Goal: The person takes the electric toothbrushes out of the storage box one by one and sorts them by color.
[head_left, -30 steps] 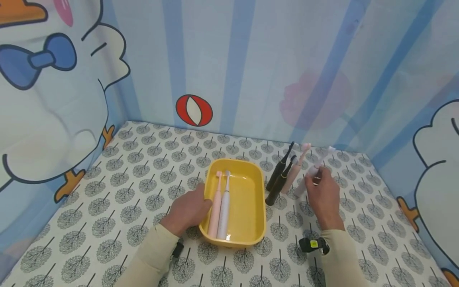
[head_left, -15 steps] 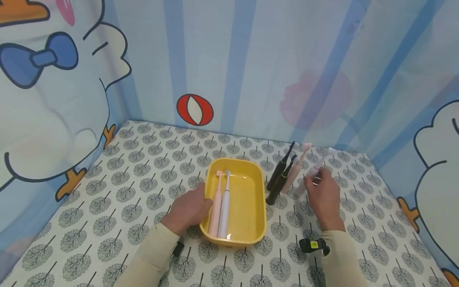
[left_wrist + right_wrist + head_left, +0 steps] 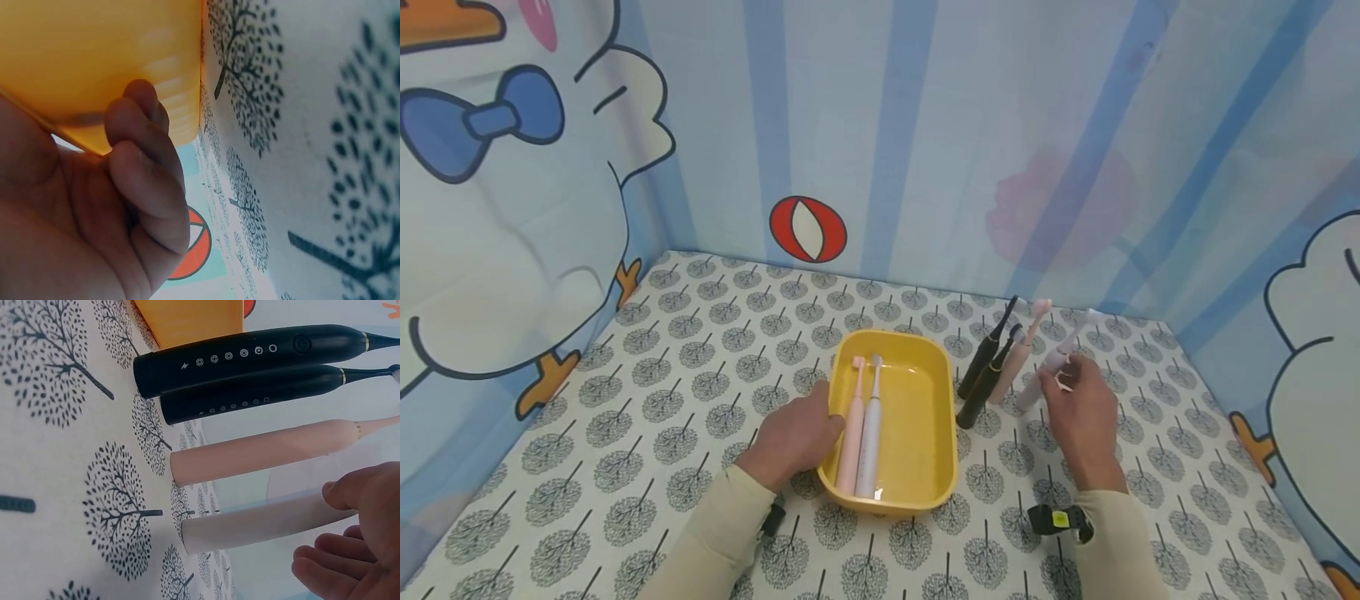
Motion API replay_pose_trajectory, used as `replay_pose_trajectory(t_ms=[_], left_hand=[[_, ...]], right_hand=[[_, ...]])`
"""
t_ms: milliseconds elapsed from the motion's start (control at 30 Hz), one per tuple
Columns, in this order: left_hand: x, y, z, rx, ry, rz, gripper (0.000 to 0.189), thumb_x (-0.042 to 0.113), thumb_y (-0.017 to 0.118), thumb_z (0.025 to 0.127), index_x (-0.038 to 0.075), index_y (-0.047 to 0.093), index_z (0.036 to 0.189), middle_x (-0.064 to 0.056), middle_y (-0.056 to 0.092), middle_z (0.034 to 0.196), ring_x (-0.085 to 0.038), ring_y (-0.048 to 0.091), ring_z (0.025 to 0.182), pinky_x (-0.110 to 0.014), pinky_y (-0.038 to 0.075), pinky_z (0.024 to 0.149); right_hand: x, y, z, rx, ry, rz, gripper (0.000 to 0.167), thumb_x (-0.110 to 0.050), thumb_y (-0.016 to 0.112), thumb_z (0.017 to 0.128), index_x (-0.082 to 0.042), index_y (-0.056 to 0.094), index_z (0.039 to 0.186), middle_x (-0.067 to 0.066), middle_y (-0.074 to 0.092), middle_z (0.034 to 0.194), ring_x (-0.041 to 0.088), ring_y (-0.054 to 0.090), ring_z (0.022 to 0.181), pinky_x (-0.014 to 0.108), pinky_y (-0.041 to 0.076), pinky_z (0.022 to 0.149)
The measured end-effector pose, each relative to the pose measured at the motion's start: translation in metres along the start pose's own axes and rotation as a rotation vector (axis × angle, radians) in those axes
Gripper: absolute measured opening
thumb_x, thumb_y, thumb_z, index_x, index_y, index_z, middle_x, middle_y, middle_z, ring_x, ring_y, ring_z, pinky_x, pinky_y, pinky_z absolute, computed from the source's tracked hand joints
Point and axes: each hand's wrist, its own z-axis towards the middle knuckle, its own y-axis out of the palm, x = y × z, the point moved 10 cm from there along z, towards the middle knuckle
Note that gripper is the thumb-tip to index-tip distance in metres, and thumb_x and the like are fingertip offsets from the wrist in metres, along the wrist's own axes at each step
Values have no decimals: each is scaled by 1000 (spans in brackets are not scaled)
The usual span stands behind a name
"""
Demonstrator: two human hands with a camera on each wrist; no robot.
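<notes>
Toothbrush point(image 3: 1039, 385): white electric, standing on its base between 2 and 3 o'clock of the yellow tray point(image 3: 953, 442).
Right hand point(image 3: 1082, 408): at its 4 o'clock, grip spread; thumb contact cannot be told.
Just changed: fingers loosened and eased toward 3 o'clock, brush unmoved; it seems to balance unaided, so standing it up looks finished.
Standing neighbours: pink toothbrush point(image 3: 1012, 371) and two black toothbrushes point(image 3: 980, 396) toward 9 o'clock.
Left hand point(image 3: 797, 433): grip pinching the tray's 9 o'clock wall.
Head view alone: two toothbrushes point(image 3: 868, 450), pink and white, lying inside the tray.
Right wrist alone: handle icons point(image 3: 229, 356) on black.
Left wrist alone: fingers curled beneath the rim.
</notes>
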Motion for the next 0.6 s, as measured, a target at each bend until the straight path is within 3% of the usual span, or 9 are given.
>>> replay_pose_trajectory(t_ms=[267, 600], left_hand=[[0, 0, -1, -3, -9, 8, 51, 28, 42, 94, -1, 38, 136, -8, 53, 68, -21, 51, 51, -35, 40, 46], [2, 0, -1, -10, -2, 11, 51, 28, 41, 94, -1, 38, 137, -8, 54, 67, -21, 51, 52, -35, 40, 47]], right_hand=[[1, -15, -16, 32, 36, 17, 56, -27, 54, 99, 2, 37, 144, 23, 54, 133, 38, 57, 115, 50, 48, 89], [-15, -38, -37, 100, 7, 14, 51, -31, 53, 99, -2, 46, 140, 17, 60, 127, 34, 62, 108, 50, 50, 83]])
